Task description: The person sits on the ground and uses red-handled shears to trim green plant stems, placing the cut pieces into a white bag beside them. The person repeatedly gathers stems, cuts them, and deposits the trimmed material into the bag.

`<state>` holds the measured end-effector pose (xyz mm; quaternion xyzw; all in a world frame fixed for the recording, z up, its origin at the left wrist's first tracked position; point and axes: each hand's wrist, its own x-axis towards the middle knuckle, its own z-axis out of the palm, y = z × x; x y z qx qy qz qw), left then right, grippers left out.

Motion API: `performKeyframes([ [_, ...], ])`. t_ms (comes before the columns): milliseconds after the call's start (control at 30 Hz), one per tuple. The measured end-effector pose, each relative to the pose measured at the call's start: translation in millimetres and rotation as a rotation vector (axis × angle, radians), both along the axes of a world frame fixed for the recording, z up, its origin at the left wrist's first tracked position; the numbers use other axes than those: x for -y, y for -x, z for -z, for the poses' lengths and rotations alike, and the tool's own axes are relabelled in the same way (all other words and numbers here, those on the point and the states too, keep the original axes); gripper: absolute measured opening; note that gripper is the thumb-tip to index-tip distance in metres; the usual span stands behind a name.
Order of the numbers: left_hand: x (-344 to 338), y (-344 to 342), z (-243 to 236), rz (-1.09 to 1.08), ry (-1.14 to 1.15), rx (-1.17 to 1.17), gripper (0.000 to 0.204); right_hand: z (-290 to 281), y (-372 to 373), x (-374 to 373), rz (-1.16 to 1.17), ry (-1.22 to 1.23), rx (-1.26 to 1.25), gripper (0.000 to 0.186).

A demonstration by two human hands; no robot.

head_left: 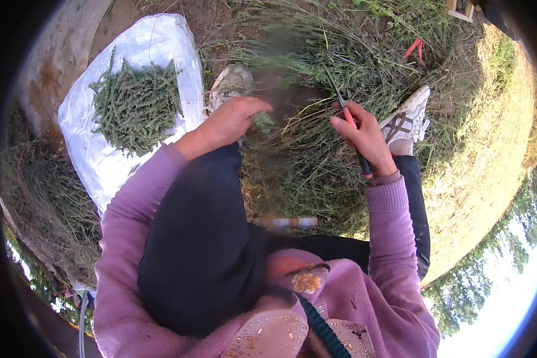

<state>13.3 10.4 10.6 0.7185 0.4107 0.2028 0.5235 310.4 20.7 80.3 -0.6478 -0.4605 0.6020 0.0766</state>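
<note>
I have the left hand (235, 121) pinching a green sprig (264, 123), well left of the cutter (348, 117) my right hand (364, 133) grips, pointing away and leftward.

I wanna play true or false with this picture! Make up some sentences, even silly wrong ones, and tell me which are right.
1. The right hand holds a slim-bladed tool with a red-and-black handle. True.
2. The pile of green sprigs sits on a red blanket. False: it lies on a white plastic sheet.
3. The sweater sleeves are purple. True.
4. The trousers are bright yellow. False: they are dark.
5. The left hand is right on top of the sprig pile. False: it is to the right of the pile, with a bit of green sprig at its fingers.
</note>
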Motion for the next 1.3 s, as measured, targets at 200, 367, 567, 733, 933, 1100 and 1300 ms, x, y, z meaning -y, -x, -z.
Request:
performKeyframes([
  [200, 5, 107, -20, -0.664, 0.417, 0.015, 0.058, 25, -13, -8, -0.567, -0.266, 0.535, 0.044],
  [367, -9, 129, -27, -0.365, -0.406, -0.788, 0.044, 25, -25, 15, -0.754, -0.317, 0.605, 0.046],
  [567, -80, 7, 20, -0.123, -0.501, -0.320, 0.018, 26, -20, 25, -0.881, -0.304, 0.692, 0.051],
  [733, -105, -50, 44, 0.168, -0.227, -0.579, 0.015, 30, -26, 31, -0.880, -0.288, 0.685, 0.061],
  [933, -113, -61, 46, 0.027, -0.486, -0.479, 0.014, 21, -26, 27, -0.790, -0.368, 0.627, 0.066],
  [1100, -112, -55, 33, -0.118, -0.285, -0.296, 0.017, -4, -31, 17, -0.022, 0.131, -0.122, 0.063],
  [1300, -78, -56, 13, -0.203, 0.087, -0.079, 0.016, 10, 6, -7, 0.105, 0.312, -0.416, 0.059],
])
